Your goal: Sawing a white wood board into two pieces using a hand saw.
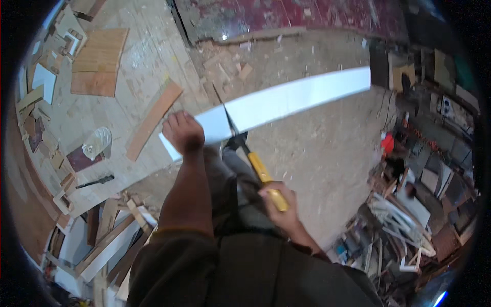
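A long white board (pixel 302 97) reaches from the wooden worktable out over the floor to the right. My left hand (pixel 183 132) is closed on its left part and presses it at the table's edge. My right hand (pixel 281 207) is wrapped round the yellow handle (pixel 259 166) of a handsaw. The saw's thin dark blade (pixel 229 120) crosses the board just right of my left hand, and its tip shows beyond the far edge. How deep the cut runs I cannot tell.
On the worktable (pixel 148 56) lie a brown wood strip (pixel 153 123), a wooden panel (pixel 99 61), a clear plastic bag (pixel 97 143) and a dark tool (pixel 95 181). Offcuts (pixel 110 245) crowd the lower left. Scrap (pixel 399 220) is heaped at right. A worn red surface (pixel 307 15) lies at the far side.
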The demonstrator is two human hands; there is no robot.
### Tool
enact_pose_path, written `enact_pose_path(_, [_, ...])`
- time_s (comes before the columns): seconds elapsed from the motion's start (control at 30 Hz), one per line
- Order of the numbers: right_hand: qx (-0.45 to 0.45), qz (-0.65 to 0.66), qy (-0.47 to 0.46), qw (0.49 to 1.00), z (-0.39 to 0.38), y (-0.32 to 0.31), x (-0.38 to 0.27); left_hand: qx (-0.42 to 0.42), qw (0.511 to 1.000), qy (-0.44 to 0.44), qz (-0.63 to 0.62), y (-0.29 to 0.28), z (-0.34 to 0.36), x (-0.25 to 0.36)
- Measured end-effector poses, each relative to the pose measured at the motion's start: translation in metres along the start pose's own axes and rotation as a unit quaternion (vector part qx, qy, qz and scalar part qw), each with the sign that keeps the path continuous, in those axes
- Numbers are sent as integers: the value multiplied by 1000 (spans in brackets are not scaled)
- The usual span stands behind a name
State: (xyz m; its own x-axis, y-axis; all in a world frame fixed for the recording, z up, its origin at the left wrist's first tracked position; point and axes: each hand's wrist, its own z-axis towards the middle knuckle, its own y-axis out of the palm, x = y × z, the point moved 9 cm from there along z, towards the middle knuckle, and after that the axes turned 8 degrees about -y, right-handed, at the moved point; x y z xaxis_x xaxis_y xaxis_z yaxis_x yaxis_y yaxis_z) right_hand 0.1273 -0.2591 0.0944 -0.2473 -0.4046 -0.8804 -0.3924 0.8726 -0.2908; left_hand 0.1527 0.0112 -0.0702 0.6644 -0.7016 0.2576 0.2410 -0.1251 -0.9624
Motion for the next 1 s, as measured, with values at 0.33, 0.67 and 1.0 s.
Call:
enact_pose_path(0.33, [4,-38,-9,999,-36,-44,14,4,1000,-11,4,1,7,-3])
enact_pose_path(0.67, [-9,-34,-56,998,-17,-22,-28,18,1000,-19,13,6,15,-2])
enact_pose_path(1.0, [-7,-35,-45,998,-12,0,-61,31,999,-28,-35,-9,12,-1])
